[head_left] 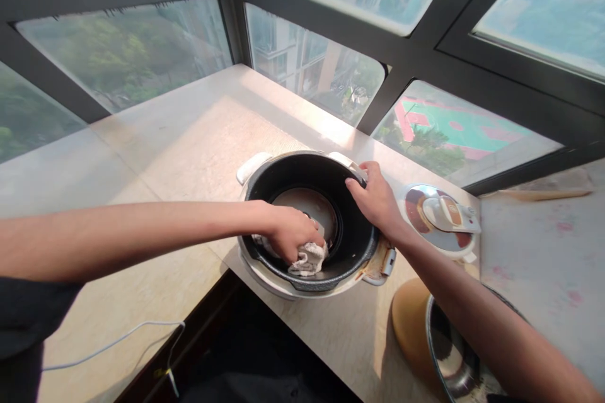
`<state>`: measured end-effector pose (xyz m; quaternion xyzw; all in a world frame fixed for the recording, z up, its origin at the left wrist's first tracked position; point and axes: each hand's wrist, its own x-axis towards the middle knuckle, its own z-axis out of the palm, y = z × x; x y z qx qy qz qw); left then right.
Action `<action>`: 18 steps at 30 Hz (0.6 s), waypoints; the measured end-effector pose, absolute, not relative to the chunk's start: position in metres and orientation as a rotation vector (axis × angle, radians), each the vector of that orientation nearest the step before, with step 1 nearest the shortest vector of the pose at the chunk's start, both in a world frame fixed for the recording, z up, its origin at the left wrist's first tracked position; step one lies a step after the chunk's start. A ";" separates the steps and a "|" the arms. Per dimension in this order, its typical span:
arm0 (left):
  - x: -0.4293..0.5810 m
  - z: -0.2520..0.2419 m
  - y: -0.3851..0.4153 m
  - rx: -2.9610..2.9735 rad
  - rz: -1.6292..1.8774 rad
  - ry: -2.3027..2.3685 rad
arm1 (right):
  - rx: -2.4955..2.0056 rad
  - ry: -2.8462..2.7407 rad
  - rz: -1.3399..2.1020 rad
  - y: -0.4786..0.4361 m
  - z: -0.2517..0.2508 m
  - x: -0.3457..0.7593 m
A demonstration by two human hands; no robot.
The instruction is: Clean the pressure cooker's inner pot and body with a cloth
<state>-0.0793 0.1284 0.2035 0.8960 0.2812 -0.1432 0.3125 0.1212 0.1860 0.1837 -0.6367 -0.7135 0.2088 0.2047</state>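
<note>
An open cooker (352, 220) with a black inside and a pale outer rim stands on the stone counter. My left hand (293, 233) reaches down into it, fingers closed on a white cloth (309, 259) against the near inner wall. On the cooker's right rim rests my right hand (373, 198), its thumb over the inner edge and its fingers around the outside. A round metal plate shows at the bottom of the cooker, partly hidden by my left hand.
Right of the cooker lies its lid (439, 217) with a white handle. A metal inner pot (456, 352) lies tilted at the lower right, partly behind my right forearm. A white cable (118, 343) crosses the counter (189, 138) at lower left. Windows border the back.
</note>
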 end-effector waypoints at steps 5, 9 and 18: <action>-0.088 0.210 0.135 2.233 -0.475 0.828 | -1.762 -1.985 0.594 0.186 0.183 0.122; -0.092 0.215 0.136 2.389 -0.520 0.919 | -1.731 -2.012 0.576 0.186 0.182 0.123; -0.108 0.213 0.148 2.574 -0.303 0.970 | -1.718 -1.996 0.548 0.185 0.180 0.123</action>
